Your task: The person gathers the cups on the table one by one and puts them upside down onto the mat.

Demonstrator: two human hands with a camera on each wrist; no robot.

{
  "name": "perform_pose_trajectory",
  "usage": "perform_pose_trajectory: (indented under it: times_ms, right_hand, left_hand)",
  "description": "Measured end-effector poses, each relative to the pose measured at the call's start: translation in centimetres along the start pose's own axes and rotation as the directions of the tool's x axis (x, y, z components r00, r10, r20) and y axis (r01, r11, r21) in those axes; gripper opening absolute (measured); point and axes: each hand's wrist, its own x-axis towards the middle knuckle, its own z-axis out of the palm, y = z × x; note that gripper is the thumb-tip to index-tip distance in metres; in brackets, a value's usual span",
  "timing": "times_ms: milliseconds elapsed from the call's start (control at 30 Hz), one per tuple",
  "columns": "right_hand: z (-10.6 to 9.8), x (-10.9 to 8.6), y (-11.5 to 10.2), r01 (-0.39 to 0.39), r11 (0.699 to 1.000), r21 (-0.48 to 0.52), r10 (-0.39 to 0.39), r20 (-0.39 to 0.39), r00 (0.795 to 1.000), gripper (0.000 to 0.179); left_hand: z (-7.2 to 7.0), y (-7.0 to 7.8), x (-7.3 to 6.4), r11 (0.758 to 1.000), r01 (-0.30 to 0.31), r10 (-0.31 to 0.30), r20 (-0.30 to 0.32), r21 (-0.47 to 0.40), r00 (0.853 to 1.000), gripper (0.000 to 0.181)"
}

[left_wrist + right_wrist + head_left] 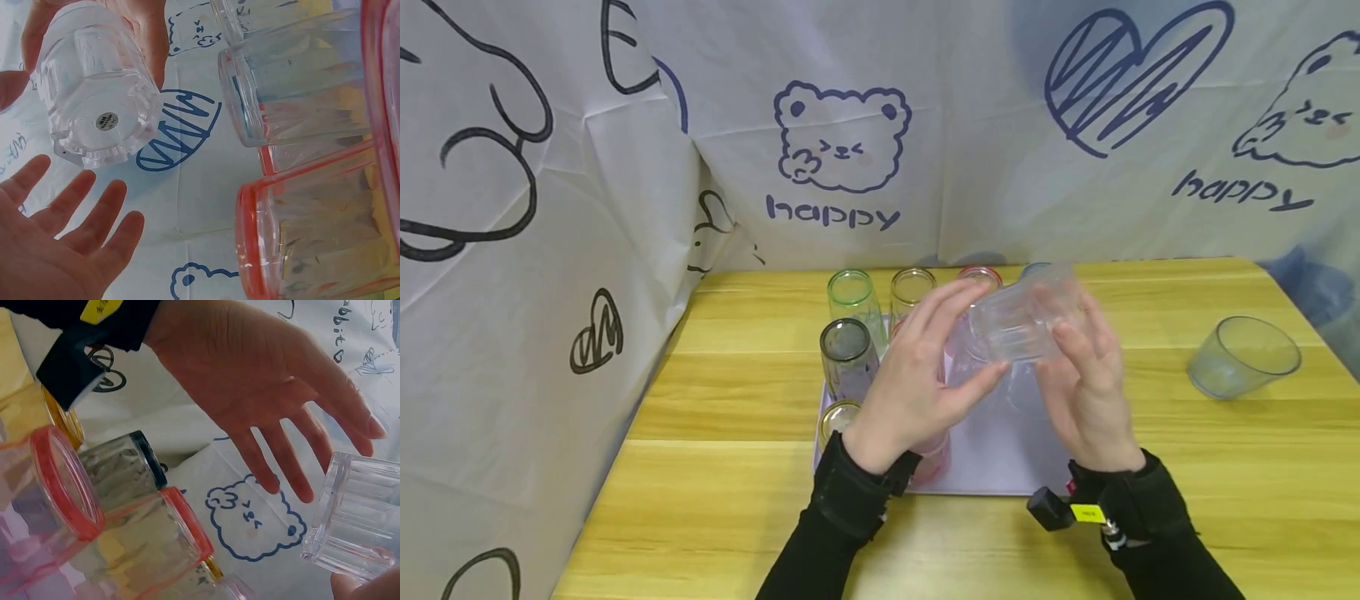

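Observation:
A clear faceted glass point(1018, 321) is held in the air above the tray, tilted on its side. My right hand point(1090, 383) grips it around its upper part, thumb on the near side. The left wrist view shows a small round sticker on the base of the glass point(100, 94). My left hand point(917, 375) is by the base end of the glass. In the left wrist view the fingers of the left hand point(69, 244) are spread just short of the base. The right wrist view also shows this left hand point(250, 375) with its fingers extended beside the glass point(359, 519).
On the lilac tray point(1000, 467) stand several glasses: a green-rimmed glass point(853, 304), a dark glass point(848, 358), an amber-rimmed glass point(913, 279), a red-rimmed glass point(981, 273) and a pink glass point(932, 467). A wide clear tumbler point(1243, 362) stands right of the tray on the wooden table point(715, 500).

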Motion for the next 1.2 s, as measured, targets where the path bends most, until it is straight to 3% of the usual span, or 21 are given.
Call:
perform_pose_trajectory:
  times_ms: [333,633,900,1200]
  right_hand:
    - [0.0,0.2,1.0,-0.071,0.996,0.060,0.069,0.027,0.997,0.050]
    - [0.0,0.1,1.6,-0.127,0.988,0.090,0.124,0.047,0.991,0.078]
    - [0.2,-0.4,1.4,-0.195,0.975,0.106,0.189,0.058,0.980,0.073]
    - [0.1,-0.5,1.4,-0.232,0.970,0.068,0.226,0.082,0.971,0.076]
  left_hand:
    - [0.1,-0.8,0.2,0.999,-0.010,0.011,0.035,-0.031,0.999,0.078]
    - [0.6,-1.2,0.0,0.998,0.024,-0.020,0.074,-0.057,0.997,0.077]
    - [0.6,-0.9,-0.2,0.997,0.032,-0.025,0.097,-0.067,0.995,0.080]
    - [0.3,-0.7,-0.2,0.997,0.030,-0.024,0.080,-0.071,0.997,0.078]
